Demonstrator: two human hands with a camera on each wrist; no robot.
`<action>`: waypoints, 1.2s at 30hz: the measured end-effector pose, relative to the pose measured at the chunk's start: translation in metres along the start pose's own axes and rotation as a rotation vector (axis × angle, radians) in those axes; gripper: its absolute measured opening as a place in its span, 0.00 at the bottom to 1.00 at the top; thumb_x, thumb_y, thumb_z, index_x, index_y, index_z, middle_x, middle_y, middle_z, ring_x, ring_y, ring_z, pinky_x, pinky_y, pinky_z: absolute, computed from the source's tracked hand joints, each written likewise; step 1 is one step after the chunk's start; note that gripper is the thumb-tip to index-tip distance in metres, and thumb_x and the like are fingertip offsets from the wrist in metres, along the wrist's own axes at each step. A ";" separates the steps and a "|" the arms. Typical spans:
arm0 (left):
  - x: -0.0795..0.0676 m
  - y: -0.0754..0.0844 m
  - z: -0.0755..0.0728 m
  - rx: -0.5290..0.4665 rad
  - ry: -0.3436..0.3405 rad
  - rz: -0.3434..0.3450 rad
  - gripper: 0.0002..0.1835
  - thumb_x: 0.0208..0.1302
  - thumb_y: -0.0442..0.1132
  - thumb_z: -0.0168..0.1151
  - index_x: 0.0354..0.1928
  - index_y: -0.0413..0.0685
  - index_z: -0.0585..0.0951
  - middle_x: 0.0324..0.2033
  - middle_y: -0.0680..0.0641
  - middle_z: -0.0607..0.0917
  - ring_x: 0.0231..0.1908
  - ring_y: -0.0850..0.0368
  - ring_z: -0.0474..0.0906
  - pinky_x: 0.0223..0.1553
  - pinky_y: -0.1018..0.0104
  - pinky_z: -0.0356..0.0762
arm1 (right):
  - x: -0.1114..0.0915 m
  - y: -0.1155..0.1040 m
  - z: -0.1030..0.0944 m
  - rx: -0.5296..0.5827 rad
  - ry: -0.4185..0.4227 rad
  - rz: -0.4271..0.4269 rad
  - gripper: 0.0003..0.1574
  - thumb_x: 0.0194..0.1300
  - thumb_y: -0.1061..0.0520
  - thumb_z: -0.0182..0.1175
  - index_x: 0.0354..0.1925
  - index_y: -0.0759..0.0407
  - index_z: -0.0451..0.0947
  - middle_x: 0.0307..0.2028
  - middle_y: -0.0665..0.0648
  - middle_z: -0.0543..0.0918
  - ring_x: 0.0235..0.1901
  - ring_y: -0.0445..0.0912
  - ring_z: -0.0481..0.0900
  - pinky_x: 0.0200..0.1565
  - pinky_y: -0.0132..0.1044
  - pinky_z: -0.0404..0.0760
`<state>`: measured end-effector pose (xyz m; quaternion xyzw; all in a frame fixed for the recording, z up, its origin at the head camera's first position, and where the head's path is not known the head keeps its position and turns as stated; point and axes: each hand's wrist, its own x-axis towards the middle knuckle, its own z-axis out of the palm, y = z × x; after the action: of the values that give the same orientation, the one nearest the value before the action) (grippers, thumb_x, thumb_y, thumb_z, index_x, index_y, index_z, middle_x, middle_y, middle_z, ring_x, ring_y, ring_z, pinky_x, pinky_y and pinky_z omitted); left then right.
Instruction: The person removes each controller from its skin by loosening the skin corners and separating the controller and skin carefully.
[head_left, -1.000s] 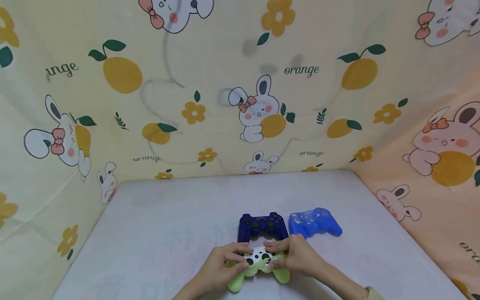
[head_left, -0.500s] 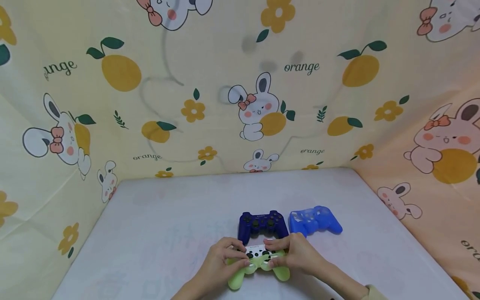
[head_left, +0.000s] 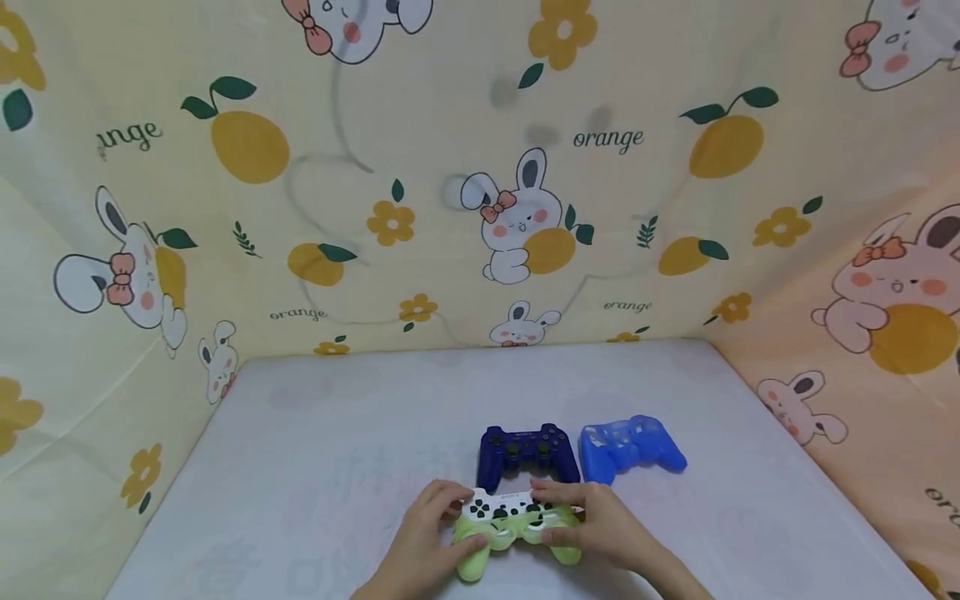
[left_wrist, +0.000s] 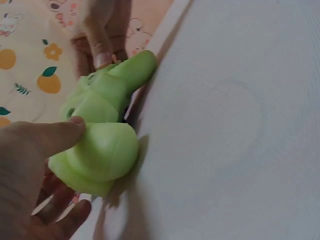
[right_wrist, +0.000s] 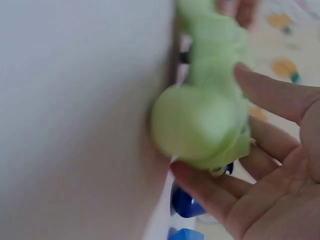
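A white game controller lies on the table with a light green silicone cover over its grips and lower part. Its upper face, with the direction buttons, is bare. My left hand holds the left side, thumb on the green cover and fingers at the top edge. On the right side, my right hand grips the controller between thumb and fingers. Both wrist views show the green cover bulging round the grip ends; in the right wrist view the right hand has its thumb against the cover.
Just behind stands a dark blue game controller, close to the white one. A bright blue silicone cover lies to its right. The white table is bounded by patterned cloth walls at the back and sides.
My left fingers have moved left off the controller's face to its upper left edge, baring the direction buttons. The green cover now lies smoother and wider over the front. The right hand stays nearly in place.
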<state>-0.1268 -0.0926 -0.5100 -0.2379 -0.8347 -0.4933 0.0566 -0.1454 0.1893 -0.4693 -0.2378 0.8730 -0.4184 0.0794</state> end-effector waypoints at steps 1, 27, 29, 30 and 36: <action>-0.001 0.000 -0.001 -0.017 -0.001 -0.007 0.27 0.58 0.51 0.72 0.54 0.44 0.78 0.50 0.52 0.75 0.46 0.58 0.76 0.46 0.64 0.79 | -0.002 -0.001 0.002 0.036 0.020 0.022 0.36 0.53 0.45 0.75 0.57 0.58 0.81 0.61 0.54 0.77 0.61 0.59 0.71 0.52 0.45 0.78; -0.010 -0.006 -0.001 -0.230 -0.021 -0.169 0.27 0.48 0.45 0.80 0.46 0.46 0.76 0.39 0.51 0.78 0.39 0.59 0.80 0.41 0.66 0.81 | -0.015 0.014 0.003 0.142 0.150 0.150 0.32 0.45 0.55 0.79 0.46 0.64 0.78 0.40 0.55 0.83 0.37 0.50 0.82 0.39 0.36 0.82; -0.010 -0.008 0.000 -0.254 -0.021 -0.179 0.26 0.47 0.44 0.80 0.45 0.46 0.77 0.37 0.50 0.79 0.37 0.59 0.81 0.39 0.65 0.82 | -0.016 0.016 0.000 0.135 0.121 0.152 0.31 0.45 0.53 0.80 0.45 0.62 0.77 0.40 0.54 0.82 0.37 0.49 0.82 0.38 0.35 0.82; -0.010 -0.008 0.000 -0.263 -0.021 -0.184 0.26 0.47 0.44 0.81 0.44 0.46 0.77 0.37 0.50 0.80 0.36 0.58 0.81 0.39 0.65 0.82 | -0.016 0.018 0.000 0.134 0.107 0.156 0.32 0.44 0.53 0.80 0.44 0.61 0.77 0.40 0.54 0.82 0.37 0.49 0.82 0.38 0.35 0.82; -0.009 -0.010 -0.003 -0.286 -0.031 -0.219 0.24 0.45 0.45 0.82 0.41 0.47 0.79 0.34 0.51 0.81 0.30 0.58 0.82 0.35 0.65 0.82 | -0.022 0.027 -0.003 0.042 0.051 0.132 0.41 0.38 0.45 0.83 0.49 0.54 0.75 0.47 0.50 0.80 0.45 0.50 0.80 0.44 0.38 0.81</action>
<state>-0.1234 -0.1019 -0.5194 -0.1587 -0.7777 -0.6066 -0.0449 -0.1369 0.2160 -0.4899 -0.1671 0.8796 -0.4363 0.0893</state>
